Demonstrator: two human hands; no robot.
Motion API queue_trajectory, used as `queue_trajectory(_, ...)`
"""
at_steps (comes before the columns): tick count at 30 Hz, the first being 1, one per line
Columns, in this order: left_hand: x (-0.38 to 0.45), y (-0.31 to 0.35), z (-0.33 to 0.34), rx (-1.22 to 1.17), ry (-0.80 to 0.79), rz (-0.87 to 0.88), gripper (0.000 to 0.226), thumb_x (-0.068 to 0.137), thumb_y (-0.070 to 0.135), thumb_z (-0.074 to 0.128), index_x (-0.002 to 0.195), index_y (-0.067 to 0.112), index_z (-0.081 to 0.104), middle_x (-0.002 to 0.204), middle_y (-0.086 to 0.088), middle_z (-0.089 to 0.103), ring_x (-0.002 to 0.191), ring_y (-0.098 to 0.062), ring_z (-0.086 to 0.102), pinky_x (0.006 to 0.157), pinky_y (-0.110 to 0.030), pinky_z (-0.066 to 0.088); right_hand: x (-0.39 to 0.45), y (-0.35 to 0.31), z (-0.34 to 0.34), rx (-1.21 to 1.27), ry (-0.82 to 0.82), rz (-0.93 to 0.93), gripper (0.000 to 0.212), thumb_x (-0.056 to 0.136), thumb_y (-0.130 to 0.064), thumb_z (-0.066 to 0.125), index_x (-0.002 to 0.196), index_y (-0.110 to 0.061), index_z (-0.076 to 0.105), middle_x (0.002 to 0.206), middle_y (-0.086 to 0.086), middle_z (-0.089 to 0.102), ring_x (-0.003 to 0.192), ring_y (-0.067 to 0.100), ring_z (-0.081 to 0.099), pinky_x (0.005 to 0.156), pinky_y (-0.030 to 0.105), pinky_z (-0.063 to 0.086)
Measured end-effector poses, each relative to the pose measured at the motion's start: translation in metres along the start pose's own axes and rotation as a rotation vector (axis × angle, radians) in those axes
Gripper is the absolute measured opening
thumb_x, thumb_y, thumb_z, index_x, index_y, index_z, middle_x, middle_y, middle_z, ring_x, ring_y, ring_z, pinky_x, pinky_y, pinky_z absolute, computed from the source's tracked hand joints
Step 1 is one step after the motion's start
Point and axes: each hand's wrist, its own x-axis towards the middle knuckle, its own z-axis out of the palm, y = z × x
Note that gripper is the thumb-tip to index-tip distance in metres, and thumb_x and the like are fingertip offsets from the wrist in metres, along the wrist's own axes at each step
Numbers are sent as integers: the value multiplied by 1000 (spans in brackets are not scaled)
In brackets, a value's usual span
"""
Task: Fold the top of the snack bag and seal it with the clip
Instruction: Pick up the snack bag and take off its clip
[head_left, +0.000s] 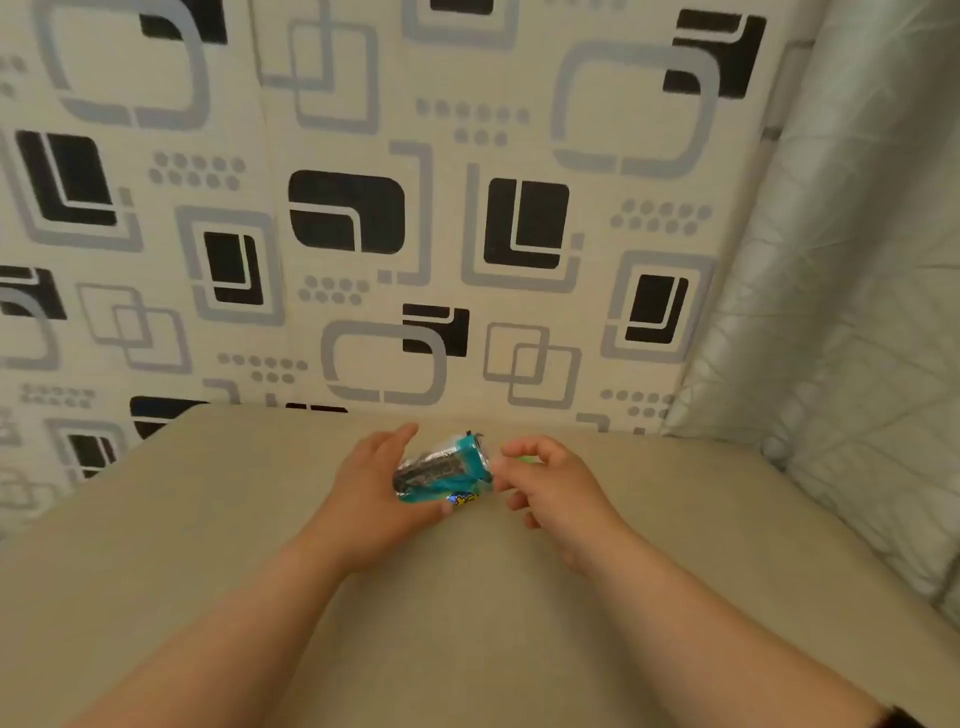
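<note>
A small teal and silver snack bag (441, 470) lies on its side between my two hands, over the beige cushion (467, 597). My left hand (374, 488) cups the bag from the left and underneath. My right hand (545, 480) pinches the bag's right end, where the foil looks folded over. A small yellow-green piece, likely the clip (527, 459), shows between my right thumb and fingers; most of it is hidden.
Behind the cushion rises a backrest (363, 218) with black and grey square patterns. A pale grey padded armrest (841, 312) runs along the right side. My forearms stretch over the seat from the near edge.
</note>
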Motion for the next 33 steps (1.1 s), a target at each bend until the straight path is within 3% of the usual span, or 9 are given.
queue_trajectory(4, 2, -11, 5, 57, 33, -6, 94, 62, 35, 75, 139, 23, 22, 143, -8, 32, 132, -23, 27, 107, -30, 21, 9, 10, 8, -57, 33, -59, 10, 74, -18, 62, 82, -22, 57, 71, 2, 60, 52, 10, 49, 39, 11, 37)
queue_trajectory(9, 0, -25, 16, 70, 105, 1, 96, 62, 27, 75, 140, 18, 21, 141, -12, 35, 130, -25, 31, 105, -29, 23, 17, 24, 19, -41, 34, -141, 14, 72, -14, 67, 72, -25, 58, 55, -3, 54, 42, 6, 45, 40, 13, 36)
queue_trajectory(13, 3, -33, 19, 42, 102, -18, 96, 63, 26, 74, 140, 22, 16, 137, -11, 40, 125, -25, 37, 103, -32, 29, 22, 36, 28, -21, 115, -212, 18, 72, -14, 68, 63, -27, 60, 49, -11, 53, 47, 9, 47, 55, 26, 42)
queue_trajectory(17, 5, -38, 22, 60, 119, 16, 95, 64, 24, 73, 140, 21, 17, 135, -11, 44, 123, -22, 41, 99, -27, 29, 24, 47, 30, -37, 144, -238, 21, 73, -12, 66, 60, -26, 58, 56, -3, 55, 56, 15, 48, 64, 38, 45)
queue_trajectory(20, 8, -41, 23, 52, 116, -12, 99, 63, 25, 74, 141, 25, 12, 134, -11, 43, 123, -22, 41, 100, -29, 31, 26, 48, 27, -61, 118, -248, 23, 74, -12, 64, 58, -26, 57, 55, -5, 56, 55, 12, 50, 63, 34, 46)
queue_trajectory(23, 10, -43, 24, 59, 109, -14, 102, 62, 27, 74, 141, 28, 8, 135, -11, 42, 124, -22, 41, 99, -30, 32, 24, 47, 24, -75, 87, -252, 22, 74, -13, 64, 58, -26, 57, 48, -11, 58, 49, 2, 50, 58, 20, 44)
queue_trajectory(28, 10, -42, 25, 107, 83, -46, 103, 65, 36, 72, 140, 34, 2, 141, -8, 38, 125, -22, 41, 100, -34, 35, 21, 39, 18, -87, 75, -280, 19, 76, -15, 63, 61, -25, 56, 58, -7, 58, 54, 8, 49, 59, 27, 43)
queue_trajectory(33, 11, -40, 26, 251, -12, -33, 87, 76, 46, 57, 141, 29, 2, 146, -5, 34, 128, -22, 38, 102, -33, 32, 20, 32, 7, 58, 114, -286, 25, 79, -12, 58, 57, -22, 55, 43, -13, 54, 46, 4, 42, 49, 21, 38)
